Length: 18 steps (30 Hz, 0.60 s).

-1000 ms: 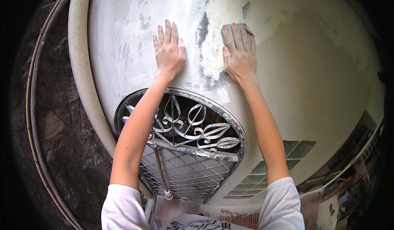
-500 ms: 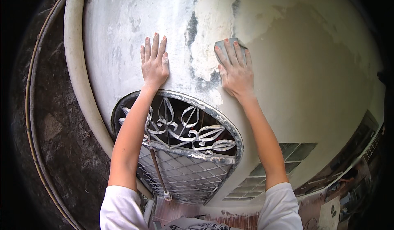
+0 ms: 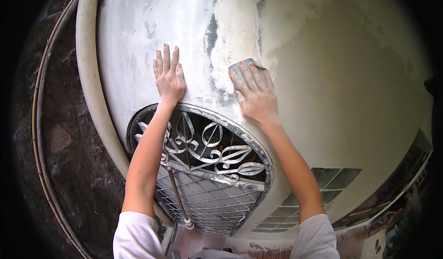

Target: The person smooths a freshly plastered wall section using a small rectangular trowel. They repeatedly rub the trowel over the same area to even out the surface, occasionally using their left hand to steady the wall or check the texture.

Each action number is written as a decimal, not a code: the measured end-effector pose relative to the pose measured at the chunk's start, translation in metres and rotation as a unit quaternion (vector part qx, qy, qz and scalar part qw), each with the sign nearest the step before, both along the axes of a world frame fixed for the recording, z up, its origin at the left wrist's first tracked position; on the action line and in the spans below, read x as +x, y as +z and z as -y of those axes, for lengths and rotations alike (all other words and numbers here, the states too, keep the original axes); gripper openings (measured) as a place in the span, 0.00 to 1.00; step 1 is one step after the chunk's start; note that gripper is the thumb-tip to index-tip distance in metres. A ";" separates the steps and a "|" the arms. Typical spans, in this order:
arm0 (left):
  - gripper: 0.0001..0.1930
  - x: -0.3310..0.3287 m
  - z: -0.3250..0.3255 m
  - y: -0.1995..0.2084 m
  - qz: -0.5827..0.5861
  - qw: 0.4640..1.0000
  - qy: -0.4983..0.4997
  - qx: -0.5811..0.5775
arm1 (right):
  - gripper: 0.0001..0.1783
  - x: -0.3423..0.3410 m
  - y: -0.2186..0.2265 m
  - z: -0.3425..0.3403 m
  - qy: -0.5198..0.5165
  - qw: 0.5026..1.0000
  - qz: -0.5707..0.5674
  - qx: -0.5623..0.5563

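Note:
A patchy whitish wall (image 3: 134,56) rises in front of me, with bare dark streaks down its middle. Against it, my right hand (image 3: 259,99) presses a grey piece of sandpaper (image 3: 234,68) flat under its fingers; only the sheet's edges show, the rest is covered by the hand. Further left, my left hand (image 3: 170,80) lies on the wall with outstretched fingers and holds nothing. White dust coats both hands. Just below them is the arched frame (image 3: 221,117) of an opening with a scrolled metal grille (image 3: 221,155).
A thick pale pipe (image 3: 87,51) runs down the left, beside thin cables (image 3: 36,120) and a rough dark wall (image 3: 60,176). A diamond lattice (image 3: 207,199) and a rod (image 3: 177,194) are under the grille. Window panes (image 3: 339,179) sit lower right, above reddish floor tiles (image 3: 194,240).
My right hand has slid down and a little left along the wall with the sandpaper. The left hand sits slightly lower and further left in view, still flat on the wall.

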<state>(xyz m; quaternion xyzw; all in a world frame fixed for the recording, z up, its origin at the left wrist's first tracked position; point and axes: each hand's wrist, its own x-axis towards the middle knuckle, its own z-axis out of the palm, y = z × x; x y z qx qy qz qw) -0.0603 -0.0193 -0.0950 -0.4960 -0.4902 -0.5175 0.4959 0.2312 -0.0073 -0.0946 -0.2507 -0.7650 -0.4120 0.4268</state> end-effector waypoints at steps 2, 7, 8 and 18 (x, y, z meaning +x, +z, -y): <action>0.27 -0.001 0.001 -0.001 -0.009 1.000 -0.012 0.011 | 0.33 0.003 0.017 0.000 -0.024 0.998 -0.063 0.006; 0.27 -0.003 0.001 -0.001 -0.023 1.000 -0.013 0.011 | 0.33 -0.033 0.069 -0.009 0.002 0.990 -0.132 0.056; 0.27 -0.004 0.002 -0.002 -0.029 0.999 -0.016 0.011 | 0.33 -0.040 0.067 -0.008 -0.002 0.995 -0.091 0.045; 0.29 -0.033 0.014 -0.012 -0.115 0.993 -0.011 -0.036 | 0.33 -0.011 -0.017 -0.002 0.010 0.992 0.125 0.015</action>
